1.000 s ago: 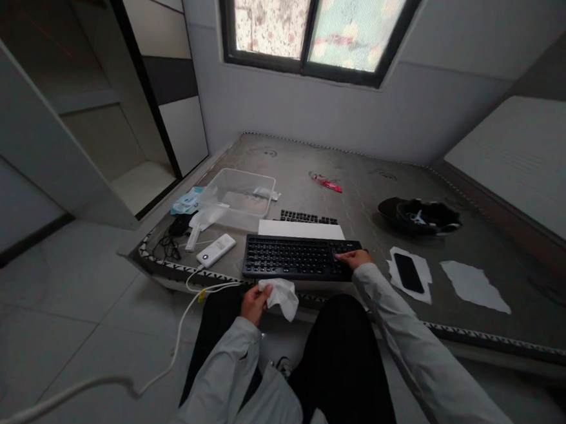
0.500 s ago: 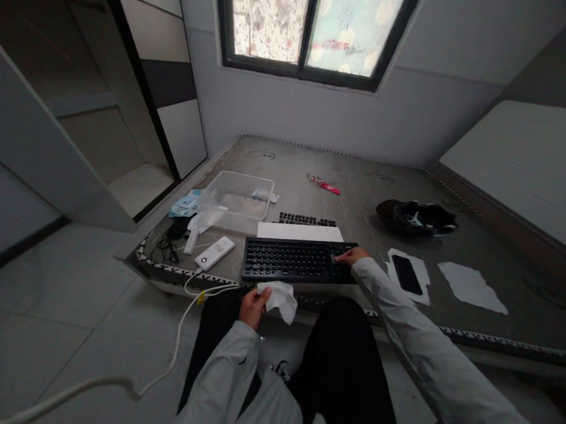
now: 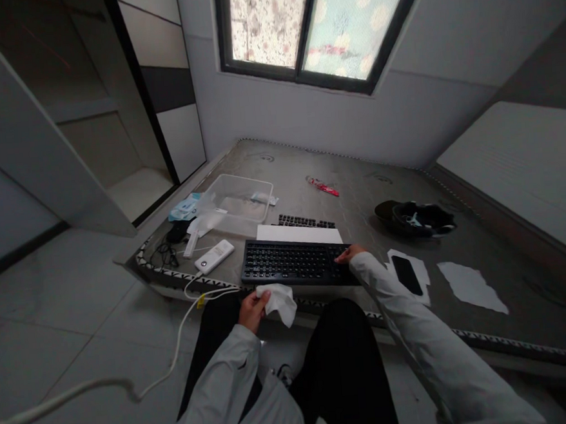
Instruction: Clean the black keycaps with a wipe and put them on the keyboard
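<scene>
A black keyboard (image 3: 291, 261) lies along the front edge of the mattress, in front of my knees. My left hand (image 3: 252, 310) pinches a crumpled white tissue (image 3: 280, 302) just below the keyboard's near edge. At the keyboard's right end, my right hand (image 3: 350, 254) has its fingertips pressed together over the number keys; whatever may be between them is too small to make out. Behind the keyboard lies a flat white board or box (image 3: 299, 233). Rows of black keycaps (image 3: 305, 221) show just beyond it.
On the left stand a clear plastic box (image 3: 236, 202) and a white power bank (image 3: 214, 256) with a cable (image 3: 178, 342). A dark cap (image 3: 416, 219), a black phone (image 3: 407, 275) on white paper and another paper sheet (image 3: 472, 286) lie right. A red packet (image 3: 324, 186) lies farther back.
The view has shifted very slightly. Both hands stay in nearly the same places, the left still with the tissue and the right still at the keyboard's right end.
</scene>
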Tool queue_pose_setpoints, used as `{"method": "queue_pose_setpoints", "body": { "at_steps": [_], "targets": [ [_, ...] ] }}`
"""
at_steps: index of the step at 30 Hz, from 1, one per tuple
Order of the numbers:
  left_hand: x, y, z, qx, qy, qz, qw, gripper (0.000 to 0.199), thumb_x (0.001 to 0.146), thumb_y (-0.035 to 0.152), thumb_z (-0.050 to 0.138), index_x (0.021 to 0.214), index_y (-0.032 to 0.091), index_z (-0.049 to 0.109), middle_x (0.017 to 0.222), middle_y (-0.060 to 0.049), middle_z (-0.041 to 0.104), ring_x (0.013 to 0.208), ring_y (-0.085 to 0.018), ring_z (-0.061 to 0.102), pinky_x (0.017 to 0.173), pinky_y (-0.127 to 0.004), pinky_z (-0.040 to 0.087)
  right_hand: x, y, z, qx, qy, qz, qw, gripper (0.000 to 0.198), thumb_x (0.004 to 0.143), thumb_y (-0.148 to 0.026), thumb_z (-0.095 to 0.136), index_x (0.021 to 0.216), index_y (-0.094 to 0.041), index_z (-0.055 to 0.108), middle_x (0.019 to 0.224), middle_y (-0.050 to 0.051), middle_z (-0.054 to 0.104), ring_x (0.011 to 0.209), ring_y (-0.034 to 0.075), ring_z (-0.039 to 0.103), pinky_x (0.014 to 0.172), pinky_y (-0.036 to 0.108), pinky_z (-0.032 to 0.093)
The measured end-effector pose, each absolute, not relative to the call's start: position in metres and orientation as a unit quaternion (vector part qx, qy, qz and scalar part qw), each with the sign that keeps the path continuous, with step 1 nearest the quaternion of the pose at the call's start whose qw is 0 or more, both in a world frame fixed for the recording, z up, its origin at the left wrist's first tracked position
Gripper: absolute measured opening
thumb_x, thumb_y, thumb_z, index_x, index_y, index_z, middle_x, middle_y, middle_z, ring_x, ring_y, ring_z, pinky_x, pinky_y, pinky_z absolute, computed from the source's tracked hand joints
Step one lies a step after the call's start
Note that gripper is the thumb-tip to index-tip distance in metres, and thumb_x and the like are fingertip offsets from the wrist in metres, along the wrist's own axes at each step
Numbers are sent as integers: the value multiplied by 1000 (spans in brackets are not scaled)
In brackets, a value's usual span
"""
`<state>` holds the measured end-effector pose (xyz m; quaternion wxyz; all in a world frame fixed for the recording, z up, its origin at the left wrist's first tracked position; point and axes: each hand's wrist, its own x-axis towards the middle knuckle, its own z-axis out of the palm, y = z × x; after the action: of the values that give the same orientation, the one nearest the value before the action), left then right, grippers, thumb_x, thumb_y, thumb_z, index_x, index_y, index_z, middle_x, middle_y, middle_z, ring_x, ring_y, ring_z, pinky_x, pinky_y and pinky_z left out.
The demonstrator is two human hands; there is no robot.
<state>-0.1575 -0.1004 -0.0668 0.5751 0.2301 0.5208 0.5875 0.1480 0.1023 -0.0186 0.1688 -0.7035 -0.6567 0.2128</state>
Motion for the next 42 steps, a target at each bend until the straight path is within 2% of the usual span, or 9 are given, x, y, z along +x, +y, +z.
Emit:
{"method": "queue_pose_setpoints", "body": {
  "at_steps": [3, 8, 12, 16, 20, 27, 32, 36, 42],
  "targets": [
    [-157, -101, -66, 230, 522, 584, 577, 42, 53, 49, 74, 71, 12, 64, 40, 7, 46, 33, -3, 31, 35, -18, 18, 147, 101, -14, -691, -688, 195, 110, 17, 44, -29, 80, 47, -19, 66, 46, 2, 61, 48, 17, 56, 54, 29, 42],
    [-158, -101, -64, 230, 526, 586, 571, 43, 52, 49, 75, 72, 12, 65, 42, 6, 50, 34, -4, 34, 35, -19, 20, 144, 92, -2, -632, -758, 138, 80, 26, 57, -31, 75, 81, -23, 71, 75, 3, 67, 71, 20, 60, 66, 29, 43],
    [-158, -102, -61, 225, 526, 586, 574, 43, 50, 49, 75, 69, 12, 65, 40, 6, 49, 34, -5, 35, 35, -19, 20, 140, 68, 1, -583, -805, 93, 50, 18, 75, -29, 58, 87, -27, 71, 96, 5, 64, 84, 20, 58, 72, 28, 42],
    [-158, -102, -61, 207, 515, 593, 583, 43, 50, 48, 76, 72, 13, 65, 42, 6, 51, 34, -4, 35, 35, -18, 20, 133, 33, -5, -534, -845, -30, 6, 36, 80, -27, 49, 115, -27, 59, 113, 7, 55, 94, 21, 53, 68, 27, 43],
    [-157, -101, -61, 211, 519, 588, 583, 43, 50, 48, 76, 72, 13, 65, 38, 8, 45, 33, -4, 33, 35, -18, 19, 126, 11, -16, -563, -822, -75, 29, 45, 86, -37, 40, 130, -25, 44, 117, 9, 53, 100, 22, 49, 67, 28, 44],
    [-158, -99, -69, 223, 525, 579, 583, 42, 53, 48, 75, 74, 12, 65, 39, 7, 47, 33, -3, 32, 34, -18, 18, 135, 18, -32, -575, -814, -59, 54, 39, 90, -35, 37, 126, -28, 49, 104, 8, 60, 93, 21, 54, 69, 28, 45],
    [-158, -98, -70, 220, 525, 586, 577, 43, 53, 48, 75, 74, 12, 65, 40, 7, 48, 33, -3, 32, 34, -18, 18, 154, 47, -25, -502, -859, 9, 102, 24, 83, -35, 52, 100, -24, 65, 104, 7, 61, 97, 22, 55, 84, 34, 44],
    [-155, -98, -62, 213, 517, 583, 589, 42, 53, 45, 76, 73, 11, 65, 38, 7, 46, 34, -4, 32, 35, -18, 18, 159, 70, -17, -411, -901, 101, 96, 7, 76, -23, 59, 79, -18, 64, 109, 10, 60, 100, 21, 57, 85, 35, 46],
    [-157, -98, -64, 218, 526, 581, 581, 44, 54, 47, 75, 77, 11, 65, 40, 8, 46, 34, -4, 32, 37, -19, 20, 153, 79, -9, -418, -902, 107, 12, 25, 73, -21, 61, 98, -18, 60, 101, 9, 62, 81, 18, 62, 76, 33, 48]
  ]
}}
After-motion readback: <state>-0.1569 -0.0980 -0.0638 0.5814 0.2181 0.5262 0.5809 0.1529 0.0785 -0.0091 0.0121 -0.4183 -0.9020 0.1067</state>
